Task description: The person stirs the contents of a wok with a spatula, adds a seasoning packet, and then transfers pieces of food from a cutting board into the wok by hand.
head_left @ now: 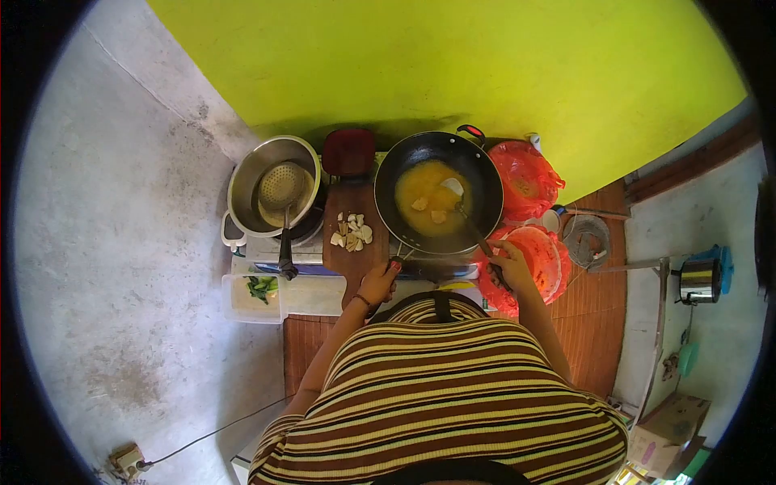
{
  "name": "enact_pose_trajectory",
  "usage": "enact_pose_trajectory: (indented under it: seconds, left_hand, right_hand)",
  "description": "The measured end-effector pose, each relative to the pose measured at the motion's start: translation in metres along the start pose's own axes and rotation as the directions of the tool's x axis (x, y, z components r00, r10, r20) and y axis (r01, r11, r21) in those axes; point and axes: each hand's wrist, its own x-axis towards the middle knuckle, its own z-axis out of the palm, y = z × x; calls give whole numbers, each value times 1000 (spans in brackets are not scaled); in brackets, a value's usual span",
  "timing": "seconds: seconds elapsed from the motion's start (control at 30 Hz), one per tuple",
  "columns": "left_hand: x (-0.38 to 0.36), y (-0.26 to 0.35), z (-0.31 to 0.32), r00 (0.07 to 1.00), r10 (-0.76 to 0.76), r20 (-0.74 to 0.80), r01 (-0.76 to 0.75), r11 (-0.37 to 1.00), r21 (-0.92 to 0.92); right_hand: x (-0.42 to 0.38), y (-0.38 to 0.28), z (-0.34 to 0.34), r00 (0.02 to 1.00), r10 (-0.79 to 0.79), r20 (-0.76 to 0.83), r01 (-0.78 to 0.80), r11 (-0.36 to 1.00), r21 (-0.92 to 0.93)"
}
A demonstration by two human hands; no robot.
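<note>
A dark wok (408, 166) stands on the stove with yellowish liquid (420, 218) and a few light-brown pieces (438, 217) in it. My left hand (378, 281) is closed around the wok's handle (394, 264), near my body. In my right hand (511, 265) is a spatula (477, 230), gripped by its dark handle. The spatula's pale blade (453, 187) dips into the liquid toward the wok's right side. Just left of the wok, a wooden cutting board (349, 198) carries peeled garlic-like pieces (352, 233).
A steel pot (238, 194) with a skimmer (281, 185) sits at the left. Below it is a clear container (230, 303) with green leaves (263, 288). Red plastic-lined containers (525, 174) flank the wok's right side. A yellow-green wall (453, 65) rises behind.
</note>
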Motion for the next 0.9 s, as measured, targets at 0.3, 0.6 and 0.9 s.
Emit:
enact_pose_trajectory:
  seconds: [0.3, 0.6, 0.9]
  left_hand:
    - [-1, 4, 0, 1000, -1, 9, 1, 1000, 8]
    - [3, -4, -1, 1000, -13, 16, 13, 1000, -28]
    - [3, -3, -1, 1000, 17, -2, -17, 1000, 22]
  right_hand:
    - [-5, -14, 8, 991, -100, 94, 100, 995, -2]
    - [22, 23, -15, 922, -369, -117, 309, 884, -352]
    - [11, 5, -3, 999, 33, -34, -29, 991, 128]
